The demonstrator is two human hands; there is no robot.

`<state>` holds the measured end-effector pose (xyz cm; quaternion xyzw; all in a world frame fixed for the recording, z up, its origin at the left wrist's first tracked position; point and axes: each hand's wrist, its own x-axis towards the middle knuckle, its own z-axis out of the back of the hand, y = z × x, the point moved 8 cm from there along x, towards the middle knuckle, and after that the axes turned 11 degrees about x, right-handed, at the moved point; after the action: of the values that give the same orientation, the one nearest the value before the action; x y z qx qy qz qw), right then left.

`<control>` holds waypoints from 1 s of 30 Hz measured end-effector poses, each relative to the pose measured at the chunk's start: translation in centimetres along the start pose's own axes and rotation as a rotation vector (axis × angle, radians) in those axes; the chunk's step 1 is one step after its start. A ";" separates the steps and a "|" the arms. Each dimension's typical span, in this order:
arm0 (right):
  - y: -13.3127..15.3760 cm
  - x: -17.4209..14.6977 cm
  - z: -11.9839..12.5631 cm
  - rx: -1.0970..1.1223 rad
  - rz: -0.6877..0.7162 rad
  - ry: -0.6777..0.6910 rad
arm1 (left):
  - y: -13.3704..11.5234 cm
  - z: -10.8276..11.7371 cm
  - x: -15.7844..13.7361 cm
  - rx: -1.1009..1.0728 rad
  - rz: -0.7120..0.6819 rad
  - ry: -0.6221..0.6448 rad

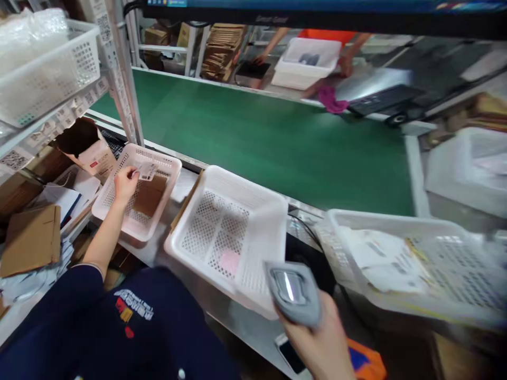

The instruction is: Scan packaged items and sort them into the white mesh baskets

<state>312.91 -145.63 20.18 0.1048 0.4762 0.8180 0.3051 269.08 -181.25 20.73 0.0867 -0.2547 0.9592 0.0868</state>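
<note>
My left hand point(125, 184) pinches a small clear packet with a printed label point(148, 171) above the pale pink basket point(174, 174). A flat brown cardboard piece point(150, 195) lies in that basket, beneath the packet. My right hand point(325, 340) is wrapped round a grey barcode scanner point(293, 293), at the front right corner of a white basket point(279, 221). Inside the white basket, near its front side, rests a small pink item point(229, 262), whose kind I cannot make out.
Behind the baskets runs a green conveyor belt point(253, 132). A basket of white packets point(380, 258) stands at right, blurred. A phone point(291, 353) lies by my right wrist. A monitor point(317, 18) hangs above. Across the belt, another person's hands point(346, 64) are beside a white bin point(309, 60).
</note>
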 end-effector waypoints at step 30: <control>-5.5 -3.1 2.2 0.180 -0.119 -0.083 | 2.9 -7.1 -4.0 0.159 0.299 0.209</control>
<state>318.57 -143.87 17.09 0.1370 0.5400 0.7476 0.3617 271.44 -180.66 12.43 -0.0457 -0.1780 0.9822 -0.0379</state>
